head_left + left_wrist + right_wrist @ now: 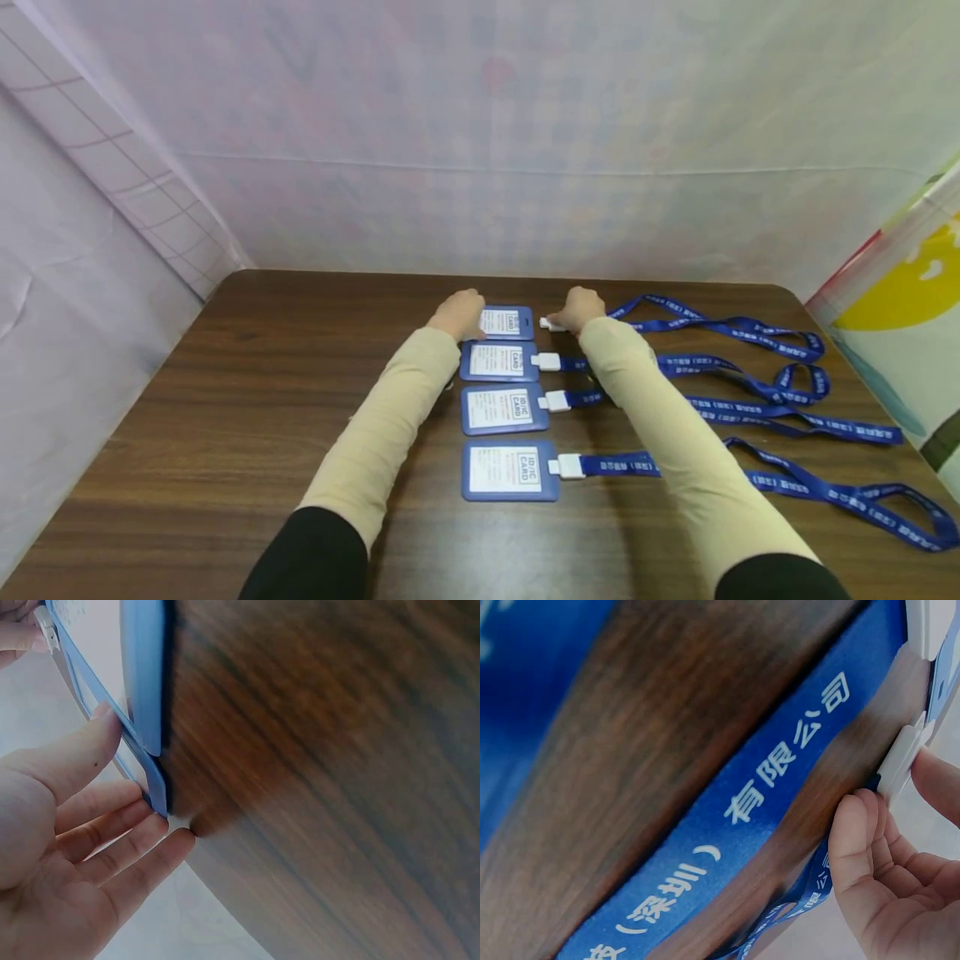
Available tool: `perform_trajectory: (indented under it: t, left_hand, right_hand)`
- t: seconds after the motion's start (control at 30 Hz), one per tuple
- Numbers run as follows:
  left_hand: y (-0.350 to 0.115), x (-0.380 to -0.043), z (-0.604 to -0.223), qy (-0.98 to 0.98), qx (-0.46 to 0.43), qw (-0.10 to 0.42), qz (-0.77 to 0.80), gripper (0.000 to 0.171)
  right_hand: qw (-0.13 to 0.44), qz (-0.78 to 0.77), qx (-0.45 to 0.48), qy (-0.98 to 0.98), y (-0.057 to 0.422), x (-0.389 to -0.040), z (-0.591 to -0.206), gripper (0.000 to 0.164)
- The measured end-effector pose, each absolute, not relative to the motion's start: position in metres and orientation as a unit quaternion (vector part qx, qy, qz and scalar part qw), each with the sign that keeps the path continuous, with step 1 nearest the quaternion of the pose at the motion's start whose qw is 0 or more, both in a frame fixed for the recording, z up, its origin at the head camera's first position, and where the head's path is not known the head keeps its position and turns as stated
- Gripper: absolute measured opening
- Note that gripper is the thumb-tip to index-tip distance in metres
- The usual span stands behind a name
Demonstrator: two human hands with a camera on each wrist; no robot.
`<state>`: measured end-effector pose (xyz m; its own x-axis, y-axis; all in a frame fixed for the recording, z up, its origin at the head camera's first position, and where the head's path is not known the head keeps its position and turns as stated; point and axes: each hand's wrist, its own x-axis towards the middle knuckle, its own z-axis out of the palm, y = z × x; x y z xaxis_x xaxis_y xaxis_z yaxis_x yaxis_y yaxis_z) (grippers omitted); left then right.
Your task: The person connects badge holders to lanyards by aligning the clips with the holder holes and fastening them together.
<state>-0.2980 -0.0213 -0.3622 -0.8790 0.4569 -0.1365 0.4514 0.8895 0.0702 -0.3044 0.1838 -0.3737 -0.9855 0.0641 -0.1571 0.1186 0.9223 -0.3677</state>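
Four blue ID card holders lie in a column in the head view. My left hand (459, 314) pinches the farthest card holder (512, 323) by its left end; the left wrist view shows the thumb on its face and the fingers at its edge. Just right of it, my right hand (581, 309) pinches the white clip (900, 761) of a blue lanyard (678, 323) between thumb and fingers. In the head view a narrow gap shows between that clip and the holder's slotted end. The nearer holders (495, 362) have clips attached.
The second and third lanyards (690, 364) run rightwards, partly hidden under my right forearm. The nearest card holder (510, 472) and its lanyard (832, 492) lie towards the front. White curtains surround the brown wooden table (247, 400).
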Motion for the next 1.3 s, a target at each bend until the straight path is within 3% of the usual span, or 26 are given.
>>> perform_trajectory:
  t: [0.33,1.3]
  left_hand:
    - [-0.0217,-0.2955,-0.3595,0.97,0.226,0.081,0.026,0.045]
    - [-0.0182,-0.2911,-0.3568,0.971,0.227,0.079,0.023,0.046]
  right_hand:
    - [0.107,-0.246,0.062,0.961,0.1861,-0.3035,-0.3731,0.039]
    - [0.09,-0.242,0.068,0.964,0.1803,-0.3038,-0.3755,0.044]
